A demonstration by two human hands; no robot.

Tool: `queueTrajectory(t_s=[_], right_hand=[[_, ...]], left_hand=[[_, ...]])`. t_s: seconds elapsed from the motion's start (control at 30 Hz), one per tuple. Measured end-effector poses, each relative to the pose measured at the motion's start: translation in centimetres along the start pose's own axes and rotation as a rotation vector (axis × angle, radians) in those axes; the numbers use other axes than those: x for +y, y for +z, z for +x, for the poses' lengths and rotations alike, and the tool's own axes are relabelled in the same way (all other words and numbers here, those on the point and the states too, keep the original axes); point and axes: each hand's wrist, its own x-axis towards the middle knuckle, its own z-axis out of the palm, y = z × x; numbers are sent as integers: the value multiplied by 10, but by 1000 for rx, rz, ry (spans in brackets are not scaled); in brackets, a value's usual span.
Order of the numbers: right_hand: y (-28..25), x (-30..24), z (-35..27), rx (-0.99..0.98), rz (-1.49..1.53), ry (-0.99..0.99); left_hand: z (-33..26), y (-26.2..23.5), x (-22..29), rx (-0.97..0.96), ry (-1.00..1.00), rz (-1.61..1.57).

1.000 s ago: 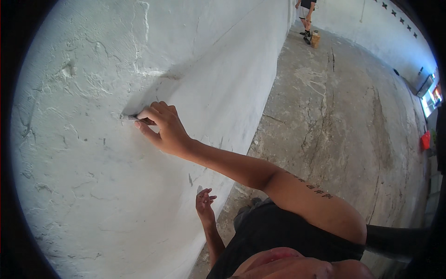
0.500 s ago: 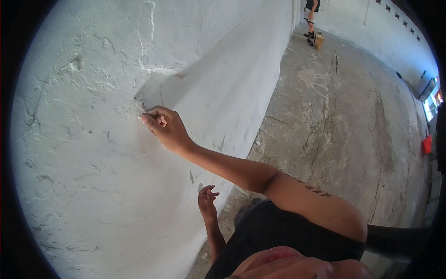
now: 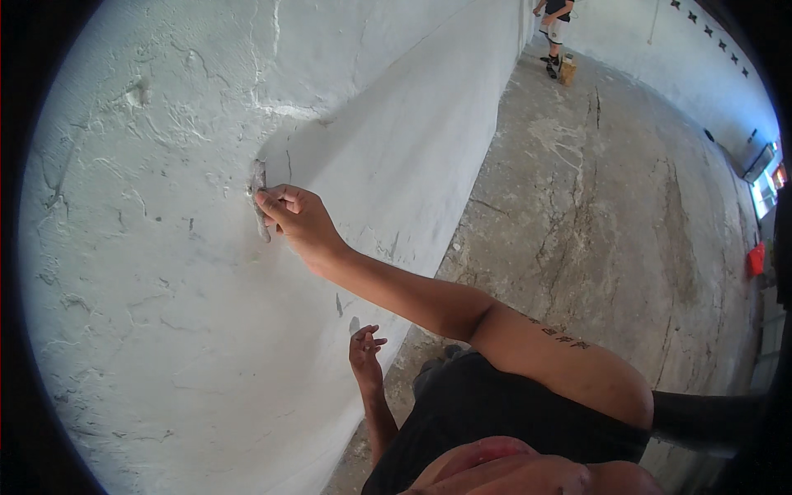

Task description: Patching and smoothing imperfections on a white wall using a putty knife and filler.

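Note:
My right hand (image 3: 301,219) pinches a narrow, greyish-white scraper (image 3: 261,177), smeared pale, between thumb and fingers. Its long edge lies against or very close to the white wall (image 3: 190,330); the exact contact cannot be made out. Around it the plaster is rough, with ridges, cracks and small pits. Lower down, my left hand (image 3: 365,353) is raised beside the wall with its fingers loosely bent and apart, holding nothing. A small grey mark (image 3: 338,305) shows on the wall near that hand.
A cracked, stained concrete floor (image 3: 577,214) runs along the wall's right side. At the far end stands another person (image 3: 555,33) beside a small brown box (image 3: 567,73). A red object (image 3: 756,260) is at the right edge.
My right hand has turned and shifted slightly right, so the scraper now stands more upright and shows more of its length. My left hand stays nearly still. The distant person has changed posture.

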Motion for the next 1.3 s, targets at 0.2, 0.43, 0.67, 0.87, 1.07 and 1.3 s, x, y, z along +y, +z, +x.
queueTrajectory(t_s=[0.2, 0.43, 0.67, 0.87, 1.07, 1.3], right_hand=[[8, 3, -2, 22, 107, 78], [21, 5, -9, 106, 279, 138], [16, 8, -14, 65, 207, 59], [8, 3, 6, 223, -259, -444], [4, -18, 23, 185, -961, -1035], [-4, -31, 26, 54, -1131, -1098]], left_hand=[[1, -1, -5, -13, 0, -21], [0, 3, -8, -16, -20, -1], [-2, 4, -6, 1, -33, 0], [-7, -6, -11, 15, -2, -3], [-15, -11, -10, 63, 0, 24], [-20, -9, -3, 64, -8, 11]])
